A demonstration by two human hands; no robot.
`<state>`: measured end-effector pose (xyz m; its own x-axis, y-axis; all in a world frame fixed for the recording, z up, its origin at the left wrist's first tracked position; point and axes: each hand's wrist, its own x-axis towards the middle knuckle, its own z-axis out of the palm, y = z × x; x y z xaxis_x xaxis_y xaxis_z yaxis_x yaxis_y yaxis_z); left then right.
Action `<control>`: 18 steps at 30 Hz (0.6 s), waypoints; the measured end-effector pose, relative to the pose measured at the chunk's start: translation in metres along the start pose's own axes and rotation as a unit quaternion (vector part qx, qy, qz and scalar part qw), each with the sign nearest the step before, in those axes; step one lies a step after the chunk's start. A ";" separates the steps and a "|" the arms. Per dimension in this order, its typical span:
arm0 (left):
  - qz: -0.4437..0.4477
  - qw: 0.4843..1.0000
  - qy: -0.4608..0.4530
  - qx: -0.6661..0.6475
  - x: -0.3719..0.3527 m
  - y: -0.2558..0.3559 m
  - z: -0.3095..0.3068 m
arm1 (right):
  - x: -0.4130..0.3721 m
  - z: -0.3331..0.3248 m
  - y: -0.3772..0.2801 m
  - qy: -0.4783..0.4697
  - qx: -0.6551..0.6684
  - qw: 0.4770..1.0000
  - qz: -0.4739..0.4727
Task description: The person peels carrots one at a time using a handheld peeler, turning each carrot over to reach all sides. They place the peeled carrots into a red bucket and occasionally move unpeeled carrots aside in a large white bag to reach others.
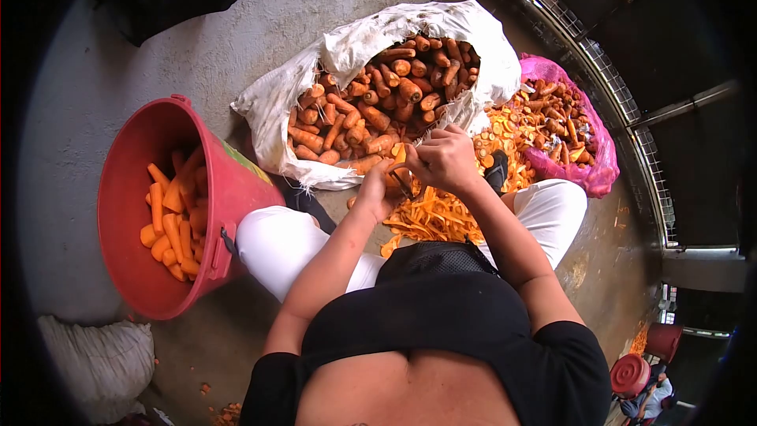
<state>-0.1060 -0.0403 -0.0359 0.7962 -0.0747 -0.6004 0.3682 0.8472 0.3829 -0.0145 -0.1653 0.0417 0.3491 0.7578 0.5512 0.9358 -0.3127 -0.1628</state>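
In front of my body, my left hand is closed around a carrot, whose far end is largely hidden by the fingers. My right hand grips a dark peeler set against that carrot. Orange carrot peels lie heaped on the floor under both hands. Just beyond them, a torn white sack lies open, full of unpeeled carrots. To the left stands a tilted red bucket with peeled carrots inside.
A pink mesh bag of carrot pieces and scraps sits at the right, beside cut carrot ends. Another whitish sack is at lower left. A grey wall rises behind the bucket. Far right, a person is near red containers.
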 end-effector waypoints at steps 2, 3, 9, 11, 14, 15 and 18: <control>0.001 1.000 0.004 -0.018 -0.005 0.000 0.004 | -0.001 0.004 0.001 -0.007 0.004 1.000 -0.013; 0.001 1.000 0.006 -0.028 -0.008 0.000 0.006 | -0.001 0.004 0.001 -0.006 0.003 1.000 -0.013; 0.012 0.999 0.031 -0.044 -0.001 -0.008 0.001 | -0.001 0.005 0.002 -0.013 0.007 1.000 -0.015; 0.015 1.000 0.027 0.000 -0.004 -0.006 0.005 | -0.005 0.008 0.007 -0.010 0.037 0.999 0.000; 0.026 0.999 0.020 0.038 -0.009 -0.005 0.010 | -0.007 0.013 0.015 -0.004 0.062 0.998 0.004; 0.032 0.998 0.017 0.047 -0.010 -0.004 0.012 | -0.008 0.015 0.020 -0.002 0.046 0.998 0.031; 0.026 0.993 -0.041 0.111 -0.022 -0.004 0.010 | -0.011 0.009 0.047 -0.037 -0.013 0.991 0.130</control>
<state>-0.1205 -0.0476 -0.0169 0.8497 -0.0847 -0.5204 0.4160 0.7143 0.5628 0.0260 -0.1834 0.0205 0.5810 0.6903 0.4312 0.8131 -0.5159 -0.2696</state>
